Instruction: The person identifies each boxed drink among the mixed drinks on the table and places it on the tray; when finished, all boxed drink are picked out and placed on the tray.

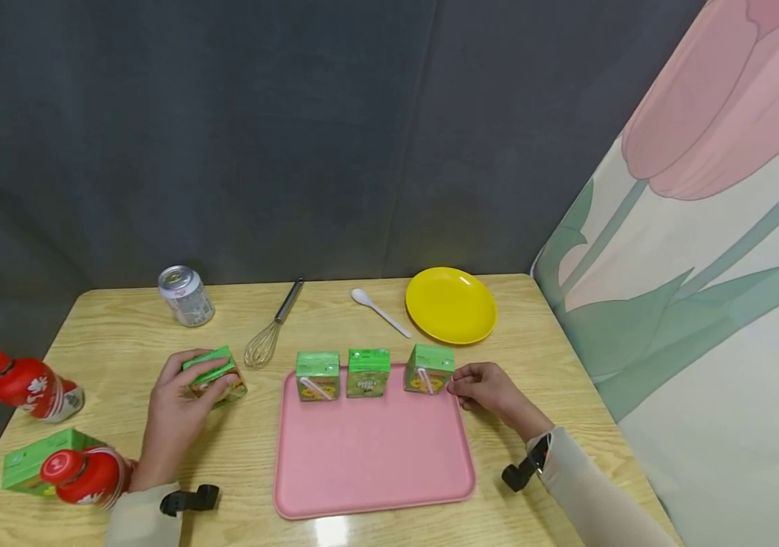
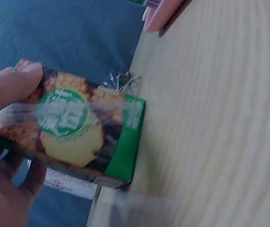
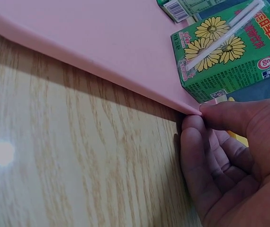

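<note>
Tray (image 3: 102, 42) pinched at rim by R hand (image 3: 234, 158) (clear only in R wrist cam); L hand (image 1: 174, 403) grips ctn (image 2: 73, 127).

Five green cartons (image 1: 317, 366) and two red bottles (image 1: 29, 386) are shown. One example each is also counted of the following items: pink tray (image 1: 376, 456), silver can (image 1: 191, 302), wire whisk (image 1: 263, 344), white spoon (image 1: 360, 296), yellow plate (image 1: 451, 305) and wood-grained counter (image 1: 529, 334).
</note>
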{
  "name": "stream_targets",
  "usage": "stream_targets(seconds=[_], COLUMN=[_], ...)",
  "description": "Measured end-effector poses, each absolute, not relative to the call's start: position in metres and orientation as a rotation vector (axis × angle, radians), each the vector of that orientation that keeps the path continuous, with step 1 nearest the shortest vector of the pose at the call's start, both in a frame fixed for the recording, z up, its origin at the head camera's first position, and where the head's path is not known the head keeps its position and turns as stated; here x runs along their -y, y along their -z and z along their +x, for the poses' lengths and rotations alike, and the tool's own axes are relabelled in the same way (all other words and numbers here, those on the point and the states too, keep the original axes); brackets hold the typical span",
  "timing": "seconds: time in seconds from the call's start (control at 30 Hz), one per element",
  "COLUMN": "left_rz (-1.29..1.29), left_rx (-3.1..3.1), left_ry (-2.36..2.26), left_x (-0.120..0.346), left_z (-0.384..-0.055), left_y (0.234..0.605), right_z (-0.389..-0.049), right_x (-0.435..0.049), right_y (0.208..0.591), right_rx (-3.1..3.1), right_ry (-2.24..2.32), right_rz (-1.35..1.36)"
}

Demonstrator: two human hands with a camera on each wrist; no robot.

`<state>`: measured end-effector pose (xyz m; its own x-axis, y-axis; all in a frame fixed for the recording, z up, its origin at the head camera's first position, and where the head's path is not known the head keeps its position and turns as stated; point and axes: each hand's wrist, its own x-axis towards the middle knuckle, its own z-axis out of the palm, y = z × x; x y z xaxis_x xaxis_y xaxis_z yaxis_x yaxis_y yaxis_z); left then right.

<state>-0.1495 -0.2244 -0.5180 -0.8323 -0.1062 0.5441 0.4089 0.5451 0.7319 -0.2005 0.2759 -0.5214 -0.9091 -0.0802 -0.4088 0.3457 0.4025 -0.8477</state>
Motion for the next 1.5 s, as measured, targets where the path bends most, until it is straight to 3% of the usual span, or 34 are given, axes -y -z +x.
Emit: stream_targets(seconds=[0.3,0.53,0.8,1.5], left_rz=[-0.464,-0.775,-1.016,-1.101], left_rx=[2.214,2.063,2.048,2.381], left_ry=[1.162,1.226,1.333,1.312], left_x=[0.227,0.206,0.165,0.001], left_z=[-0.14,-0.133,-0.126,-0.144], left_y=[0.508,0.476,0.458,0.478], right_z=[-0.2,-0.198,-0.198,-0.198], right_x=[-0.276,-0.277,-0.277,-0.277], right_y=[0.522,0.518,0.52,0.523], right_rx=[-2.278,-2.275,-2.278,-2.263], right_ry=[1.512,1.513,1.506,1.562], right_rz=[0.206,0.188,0.218,0.192])
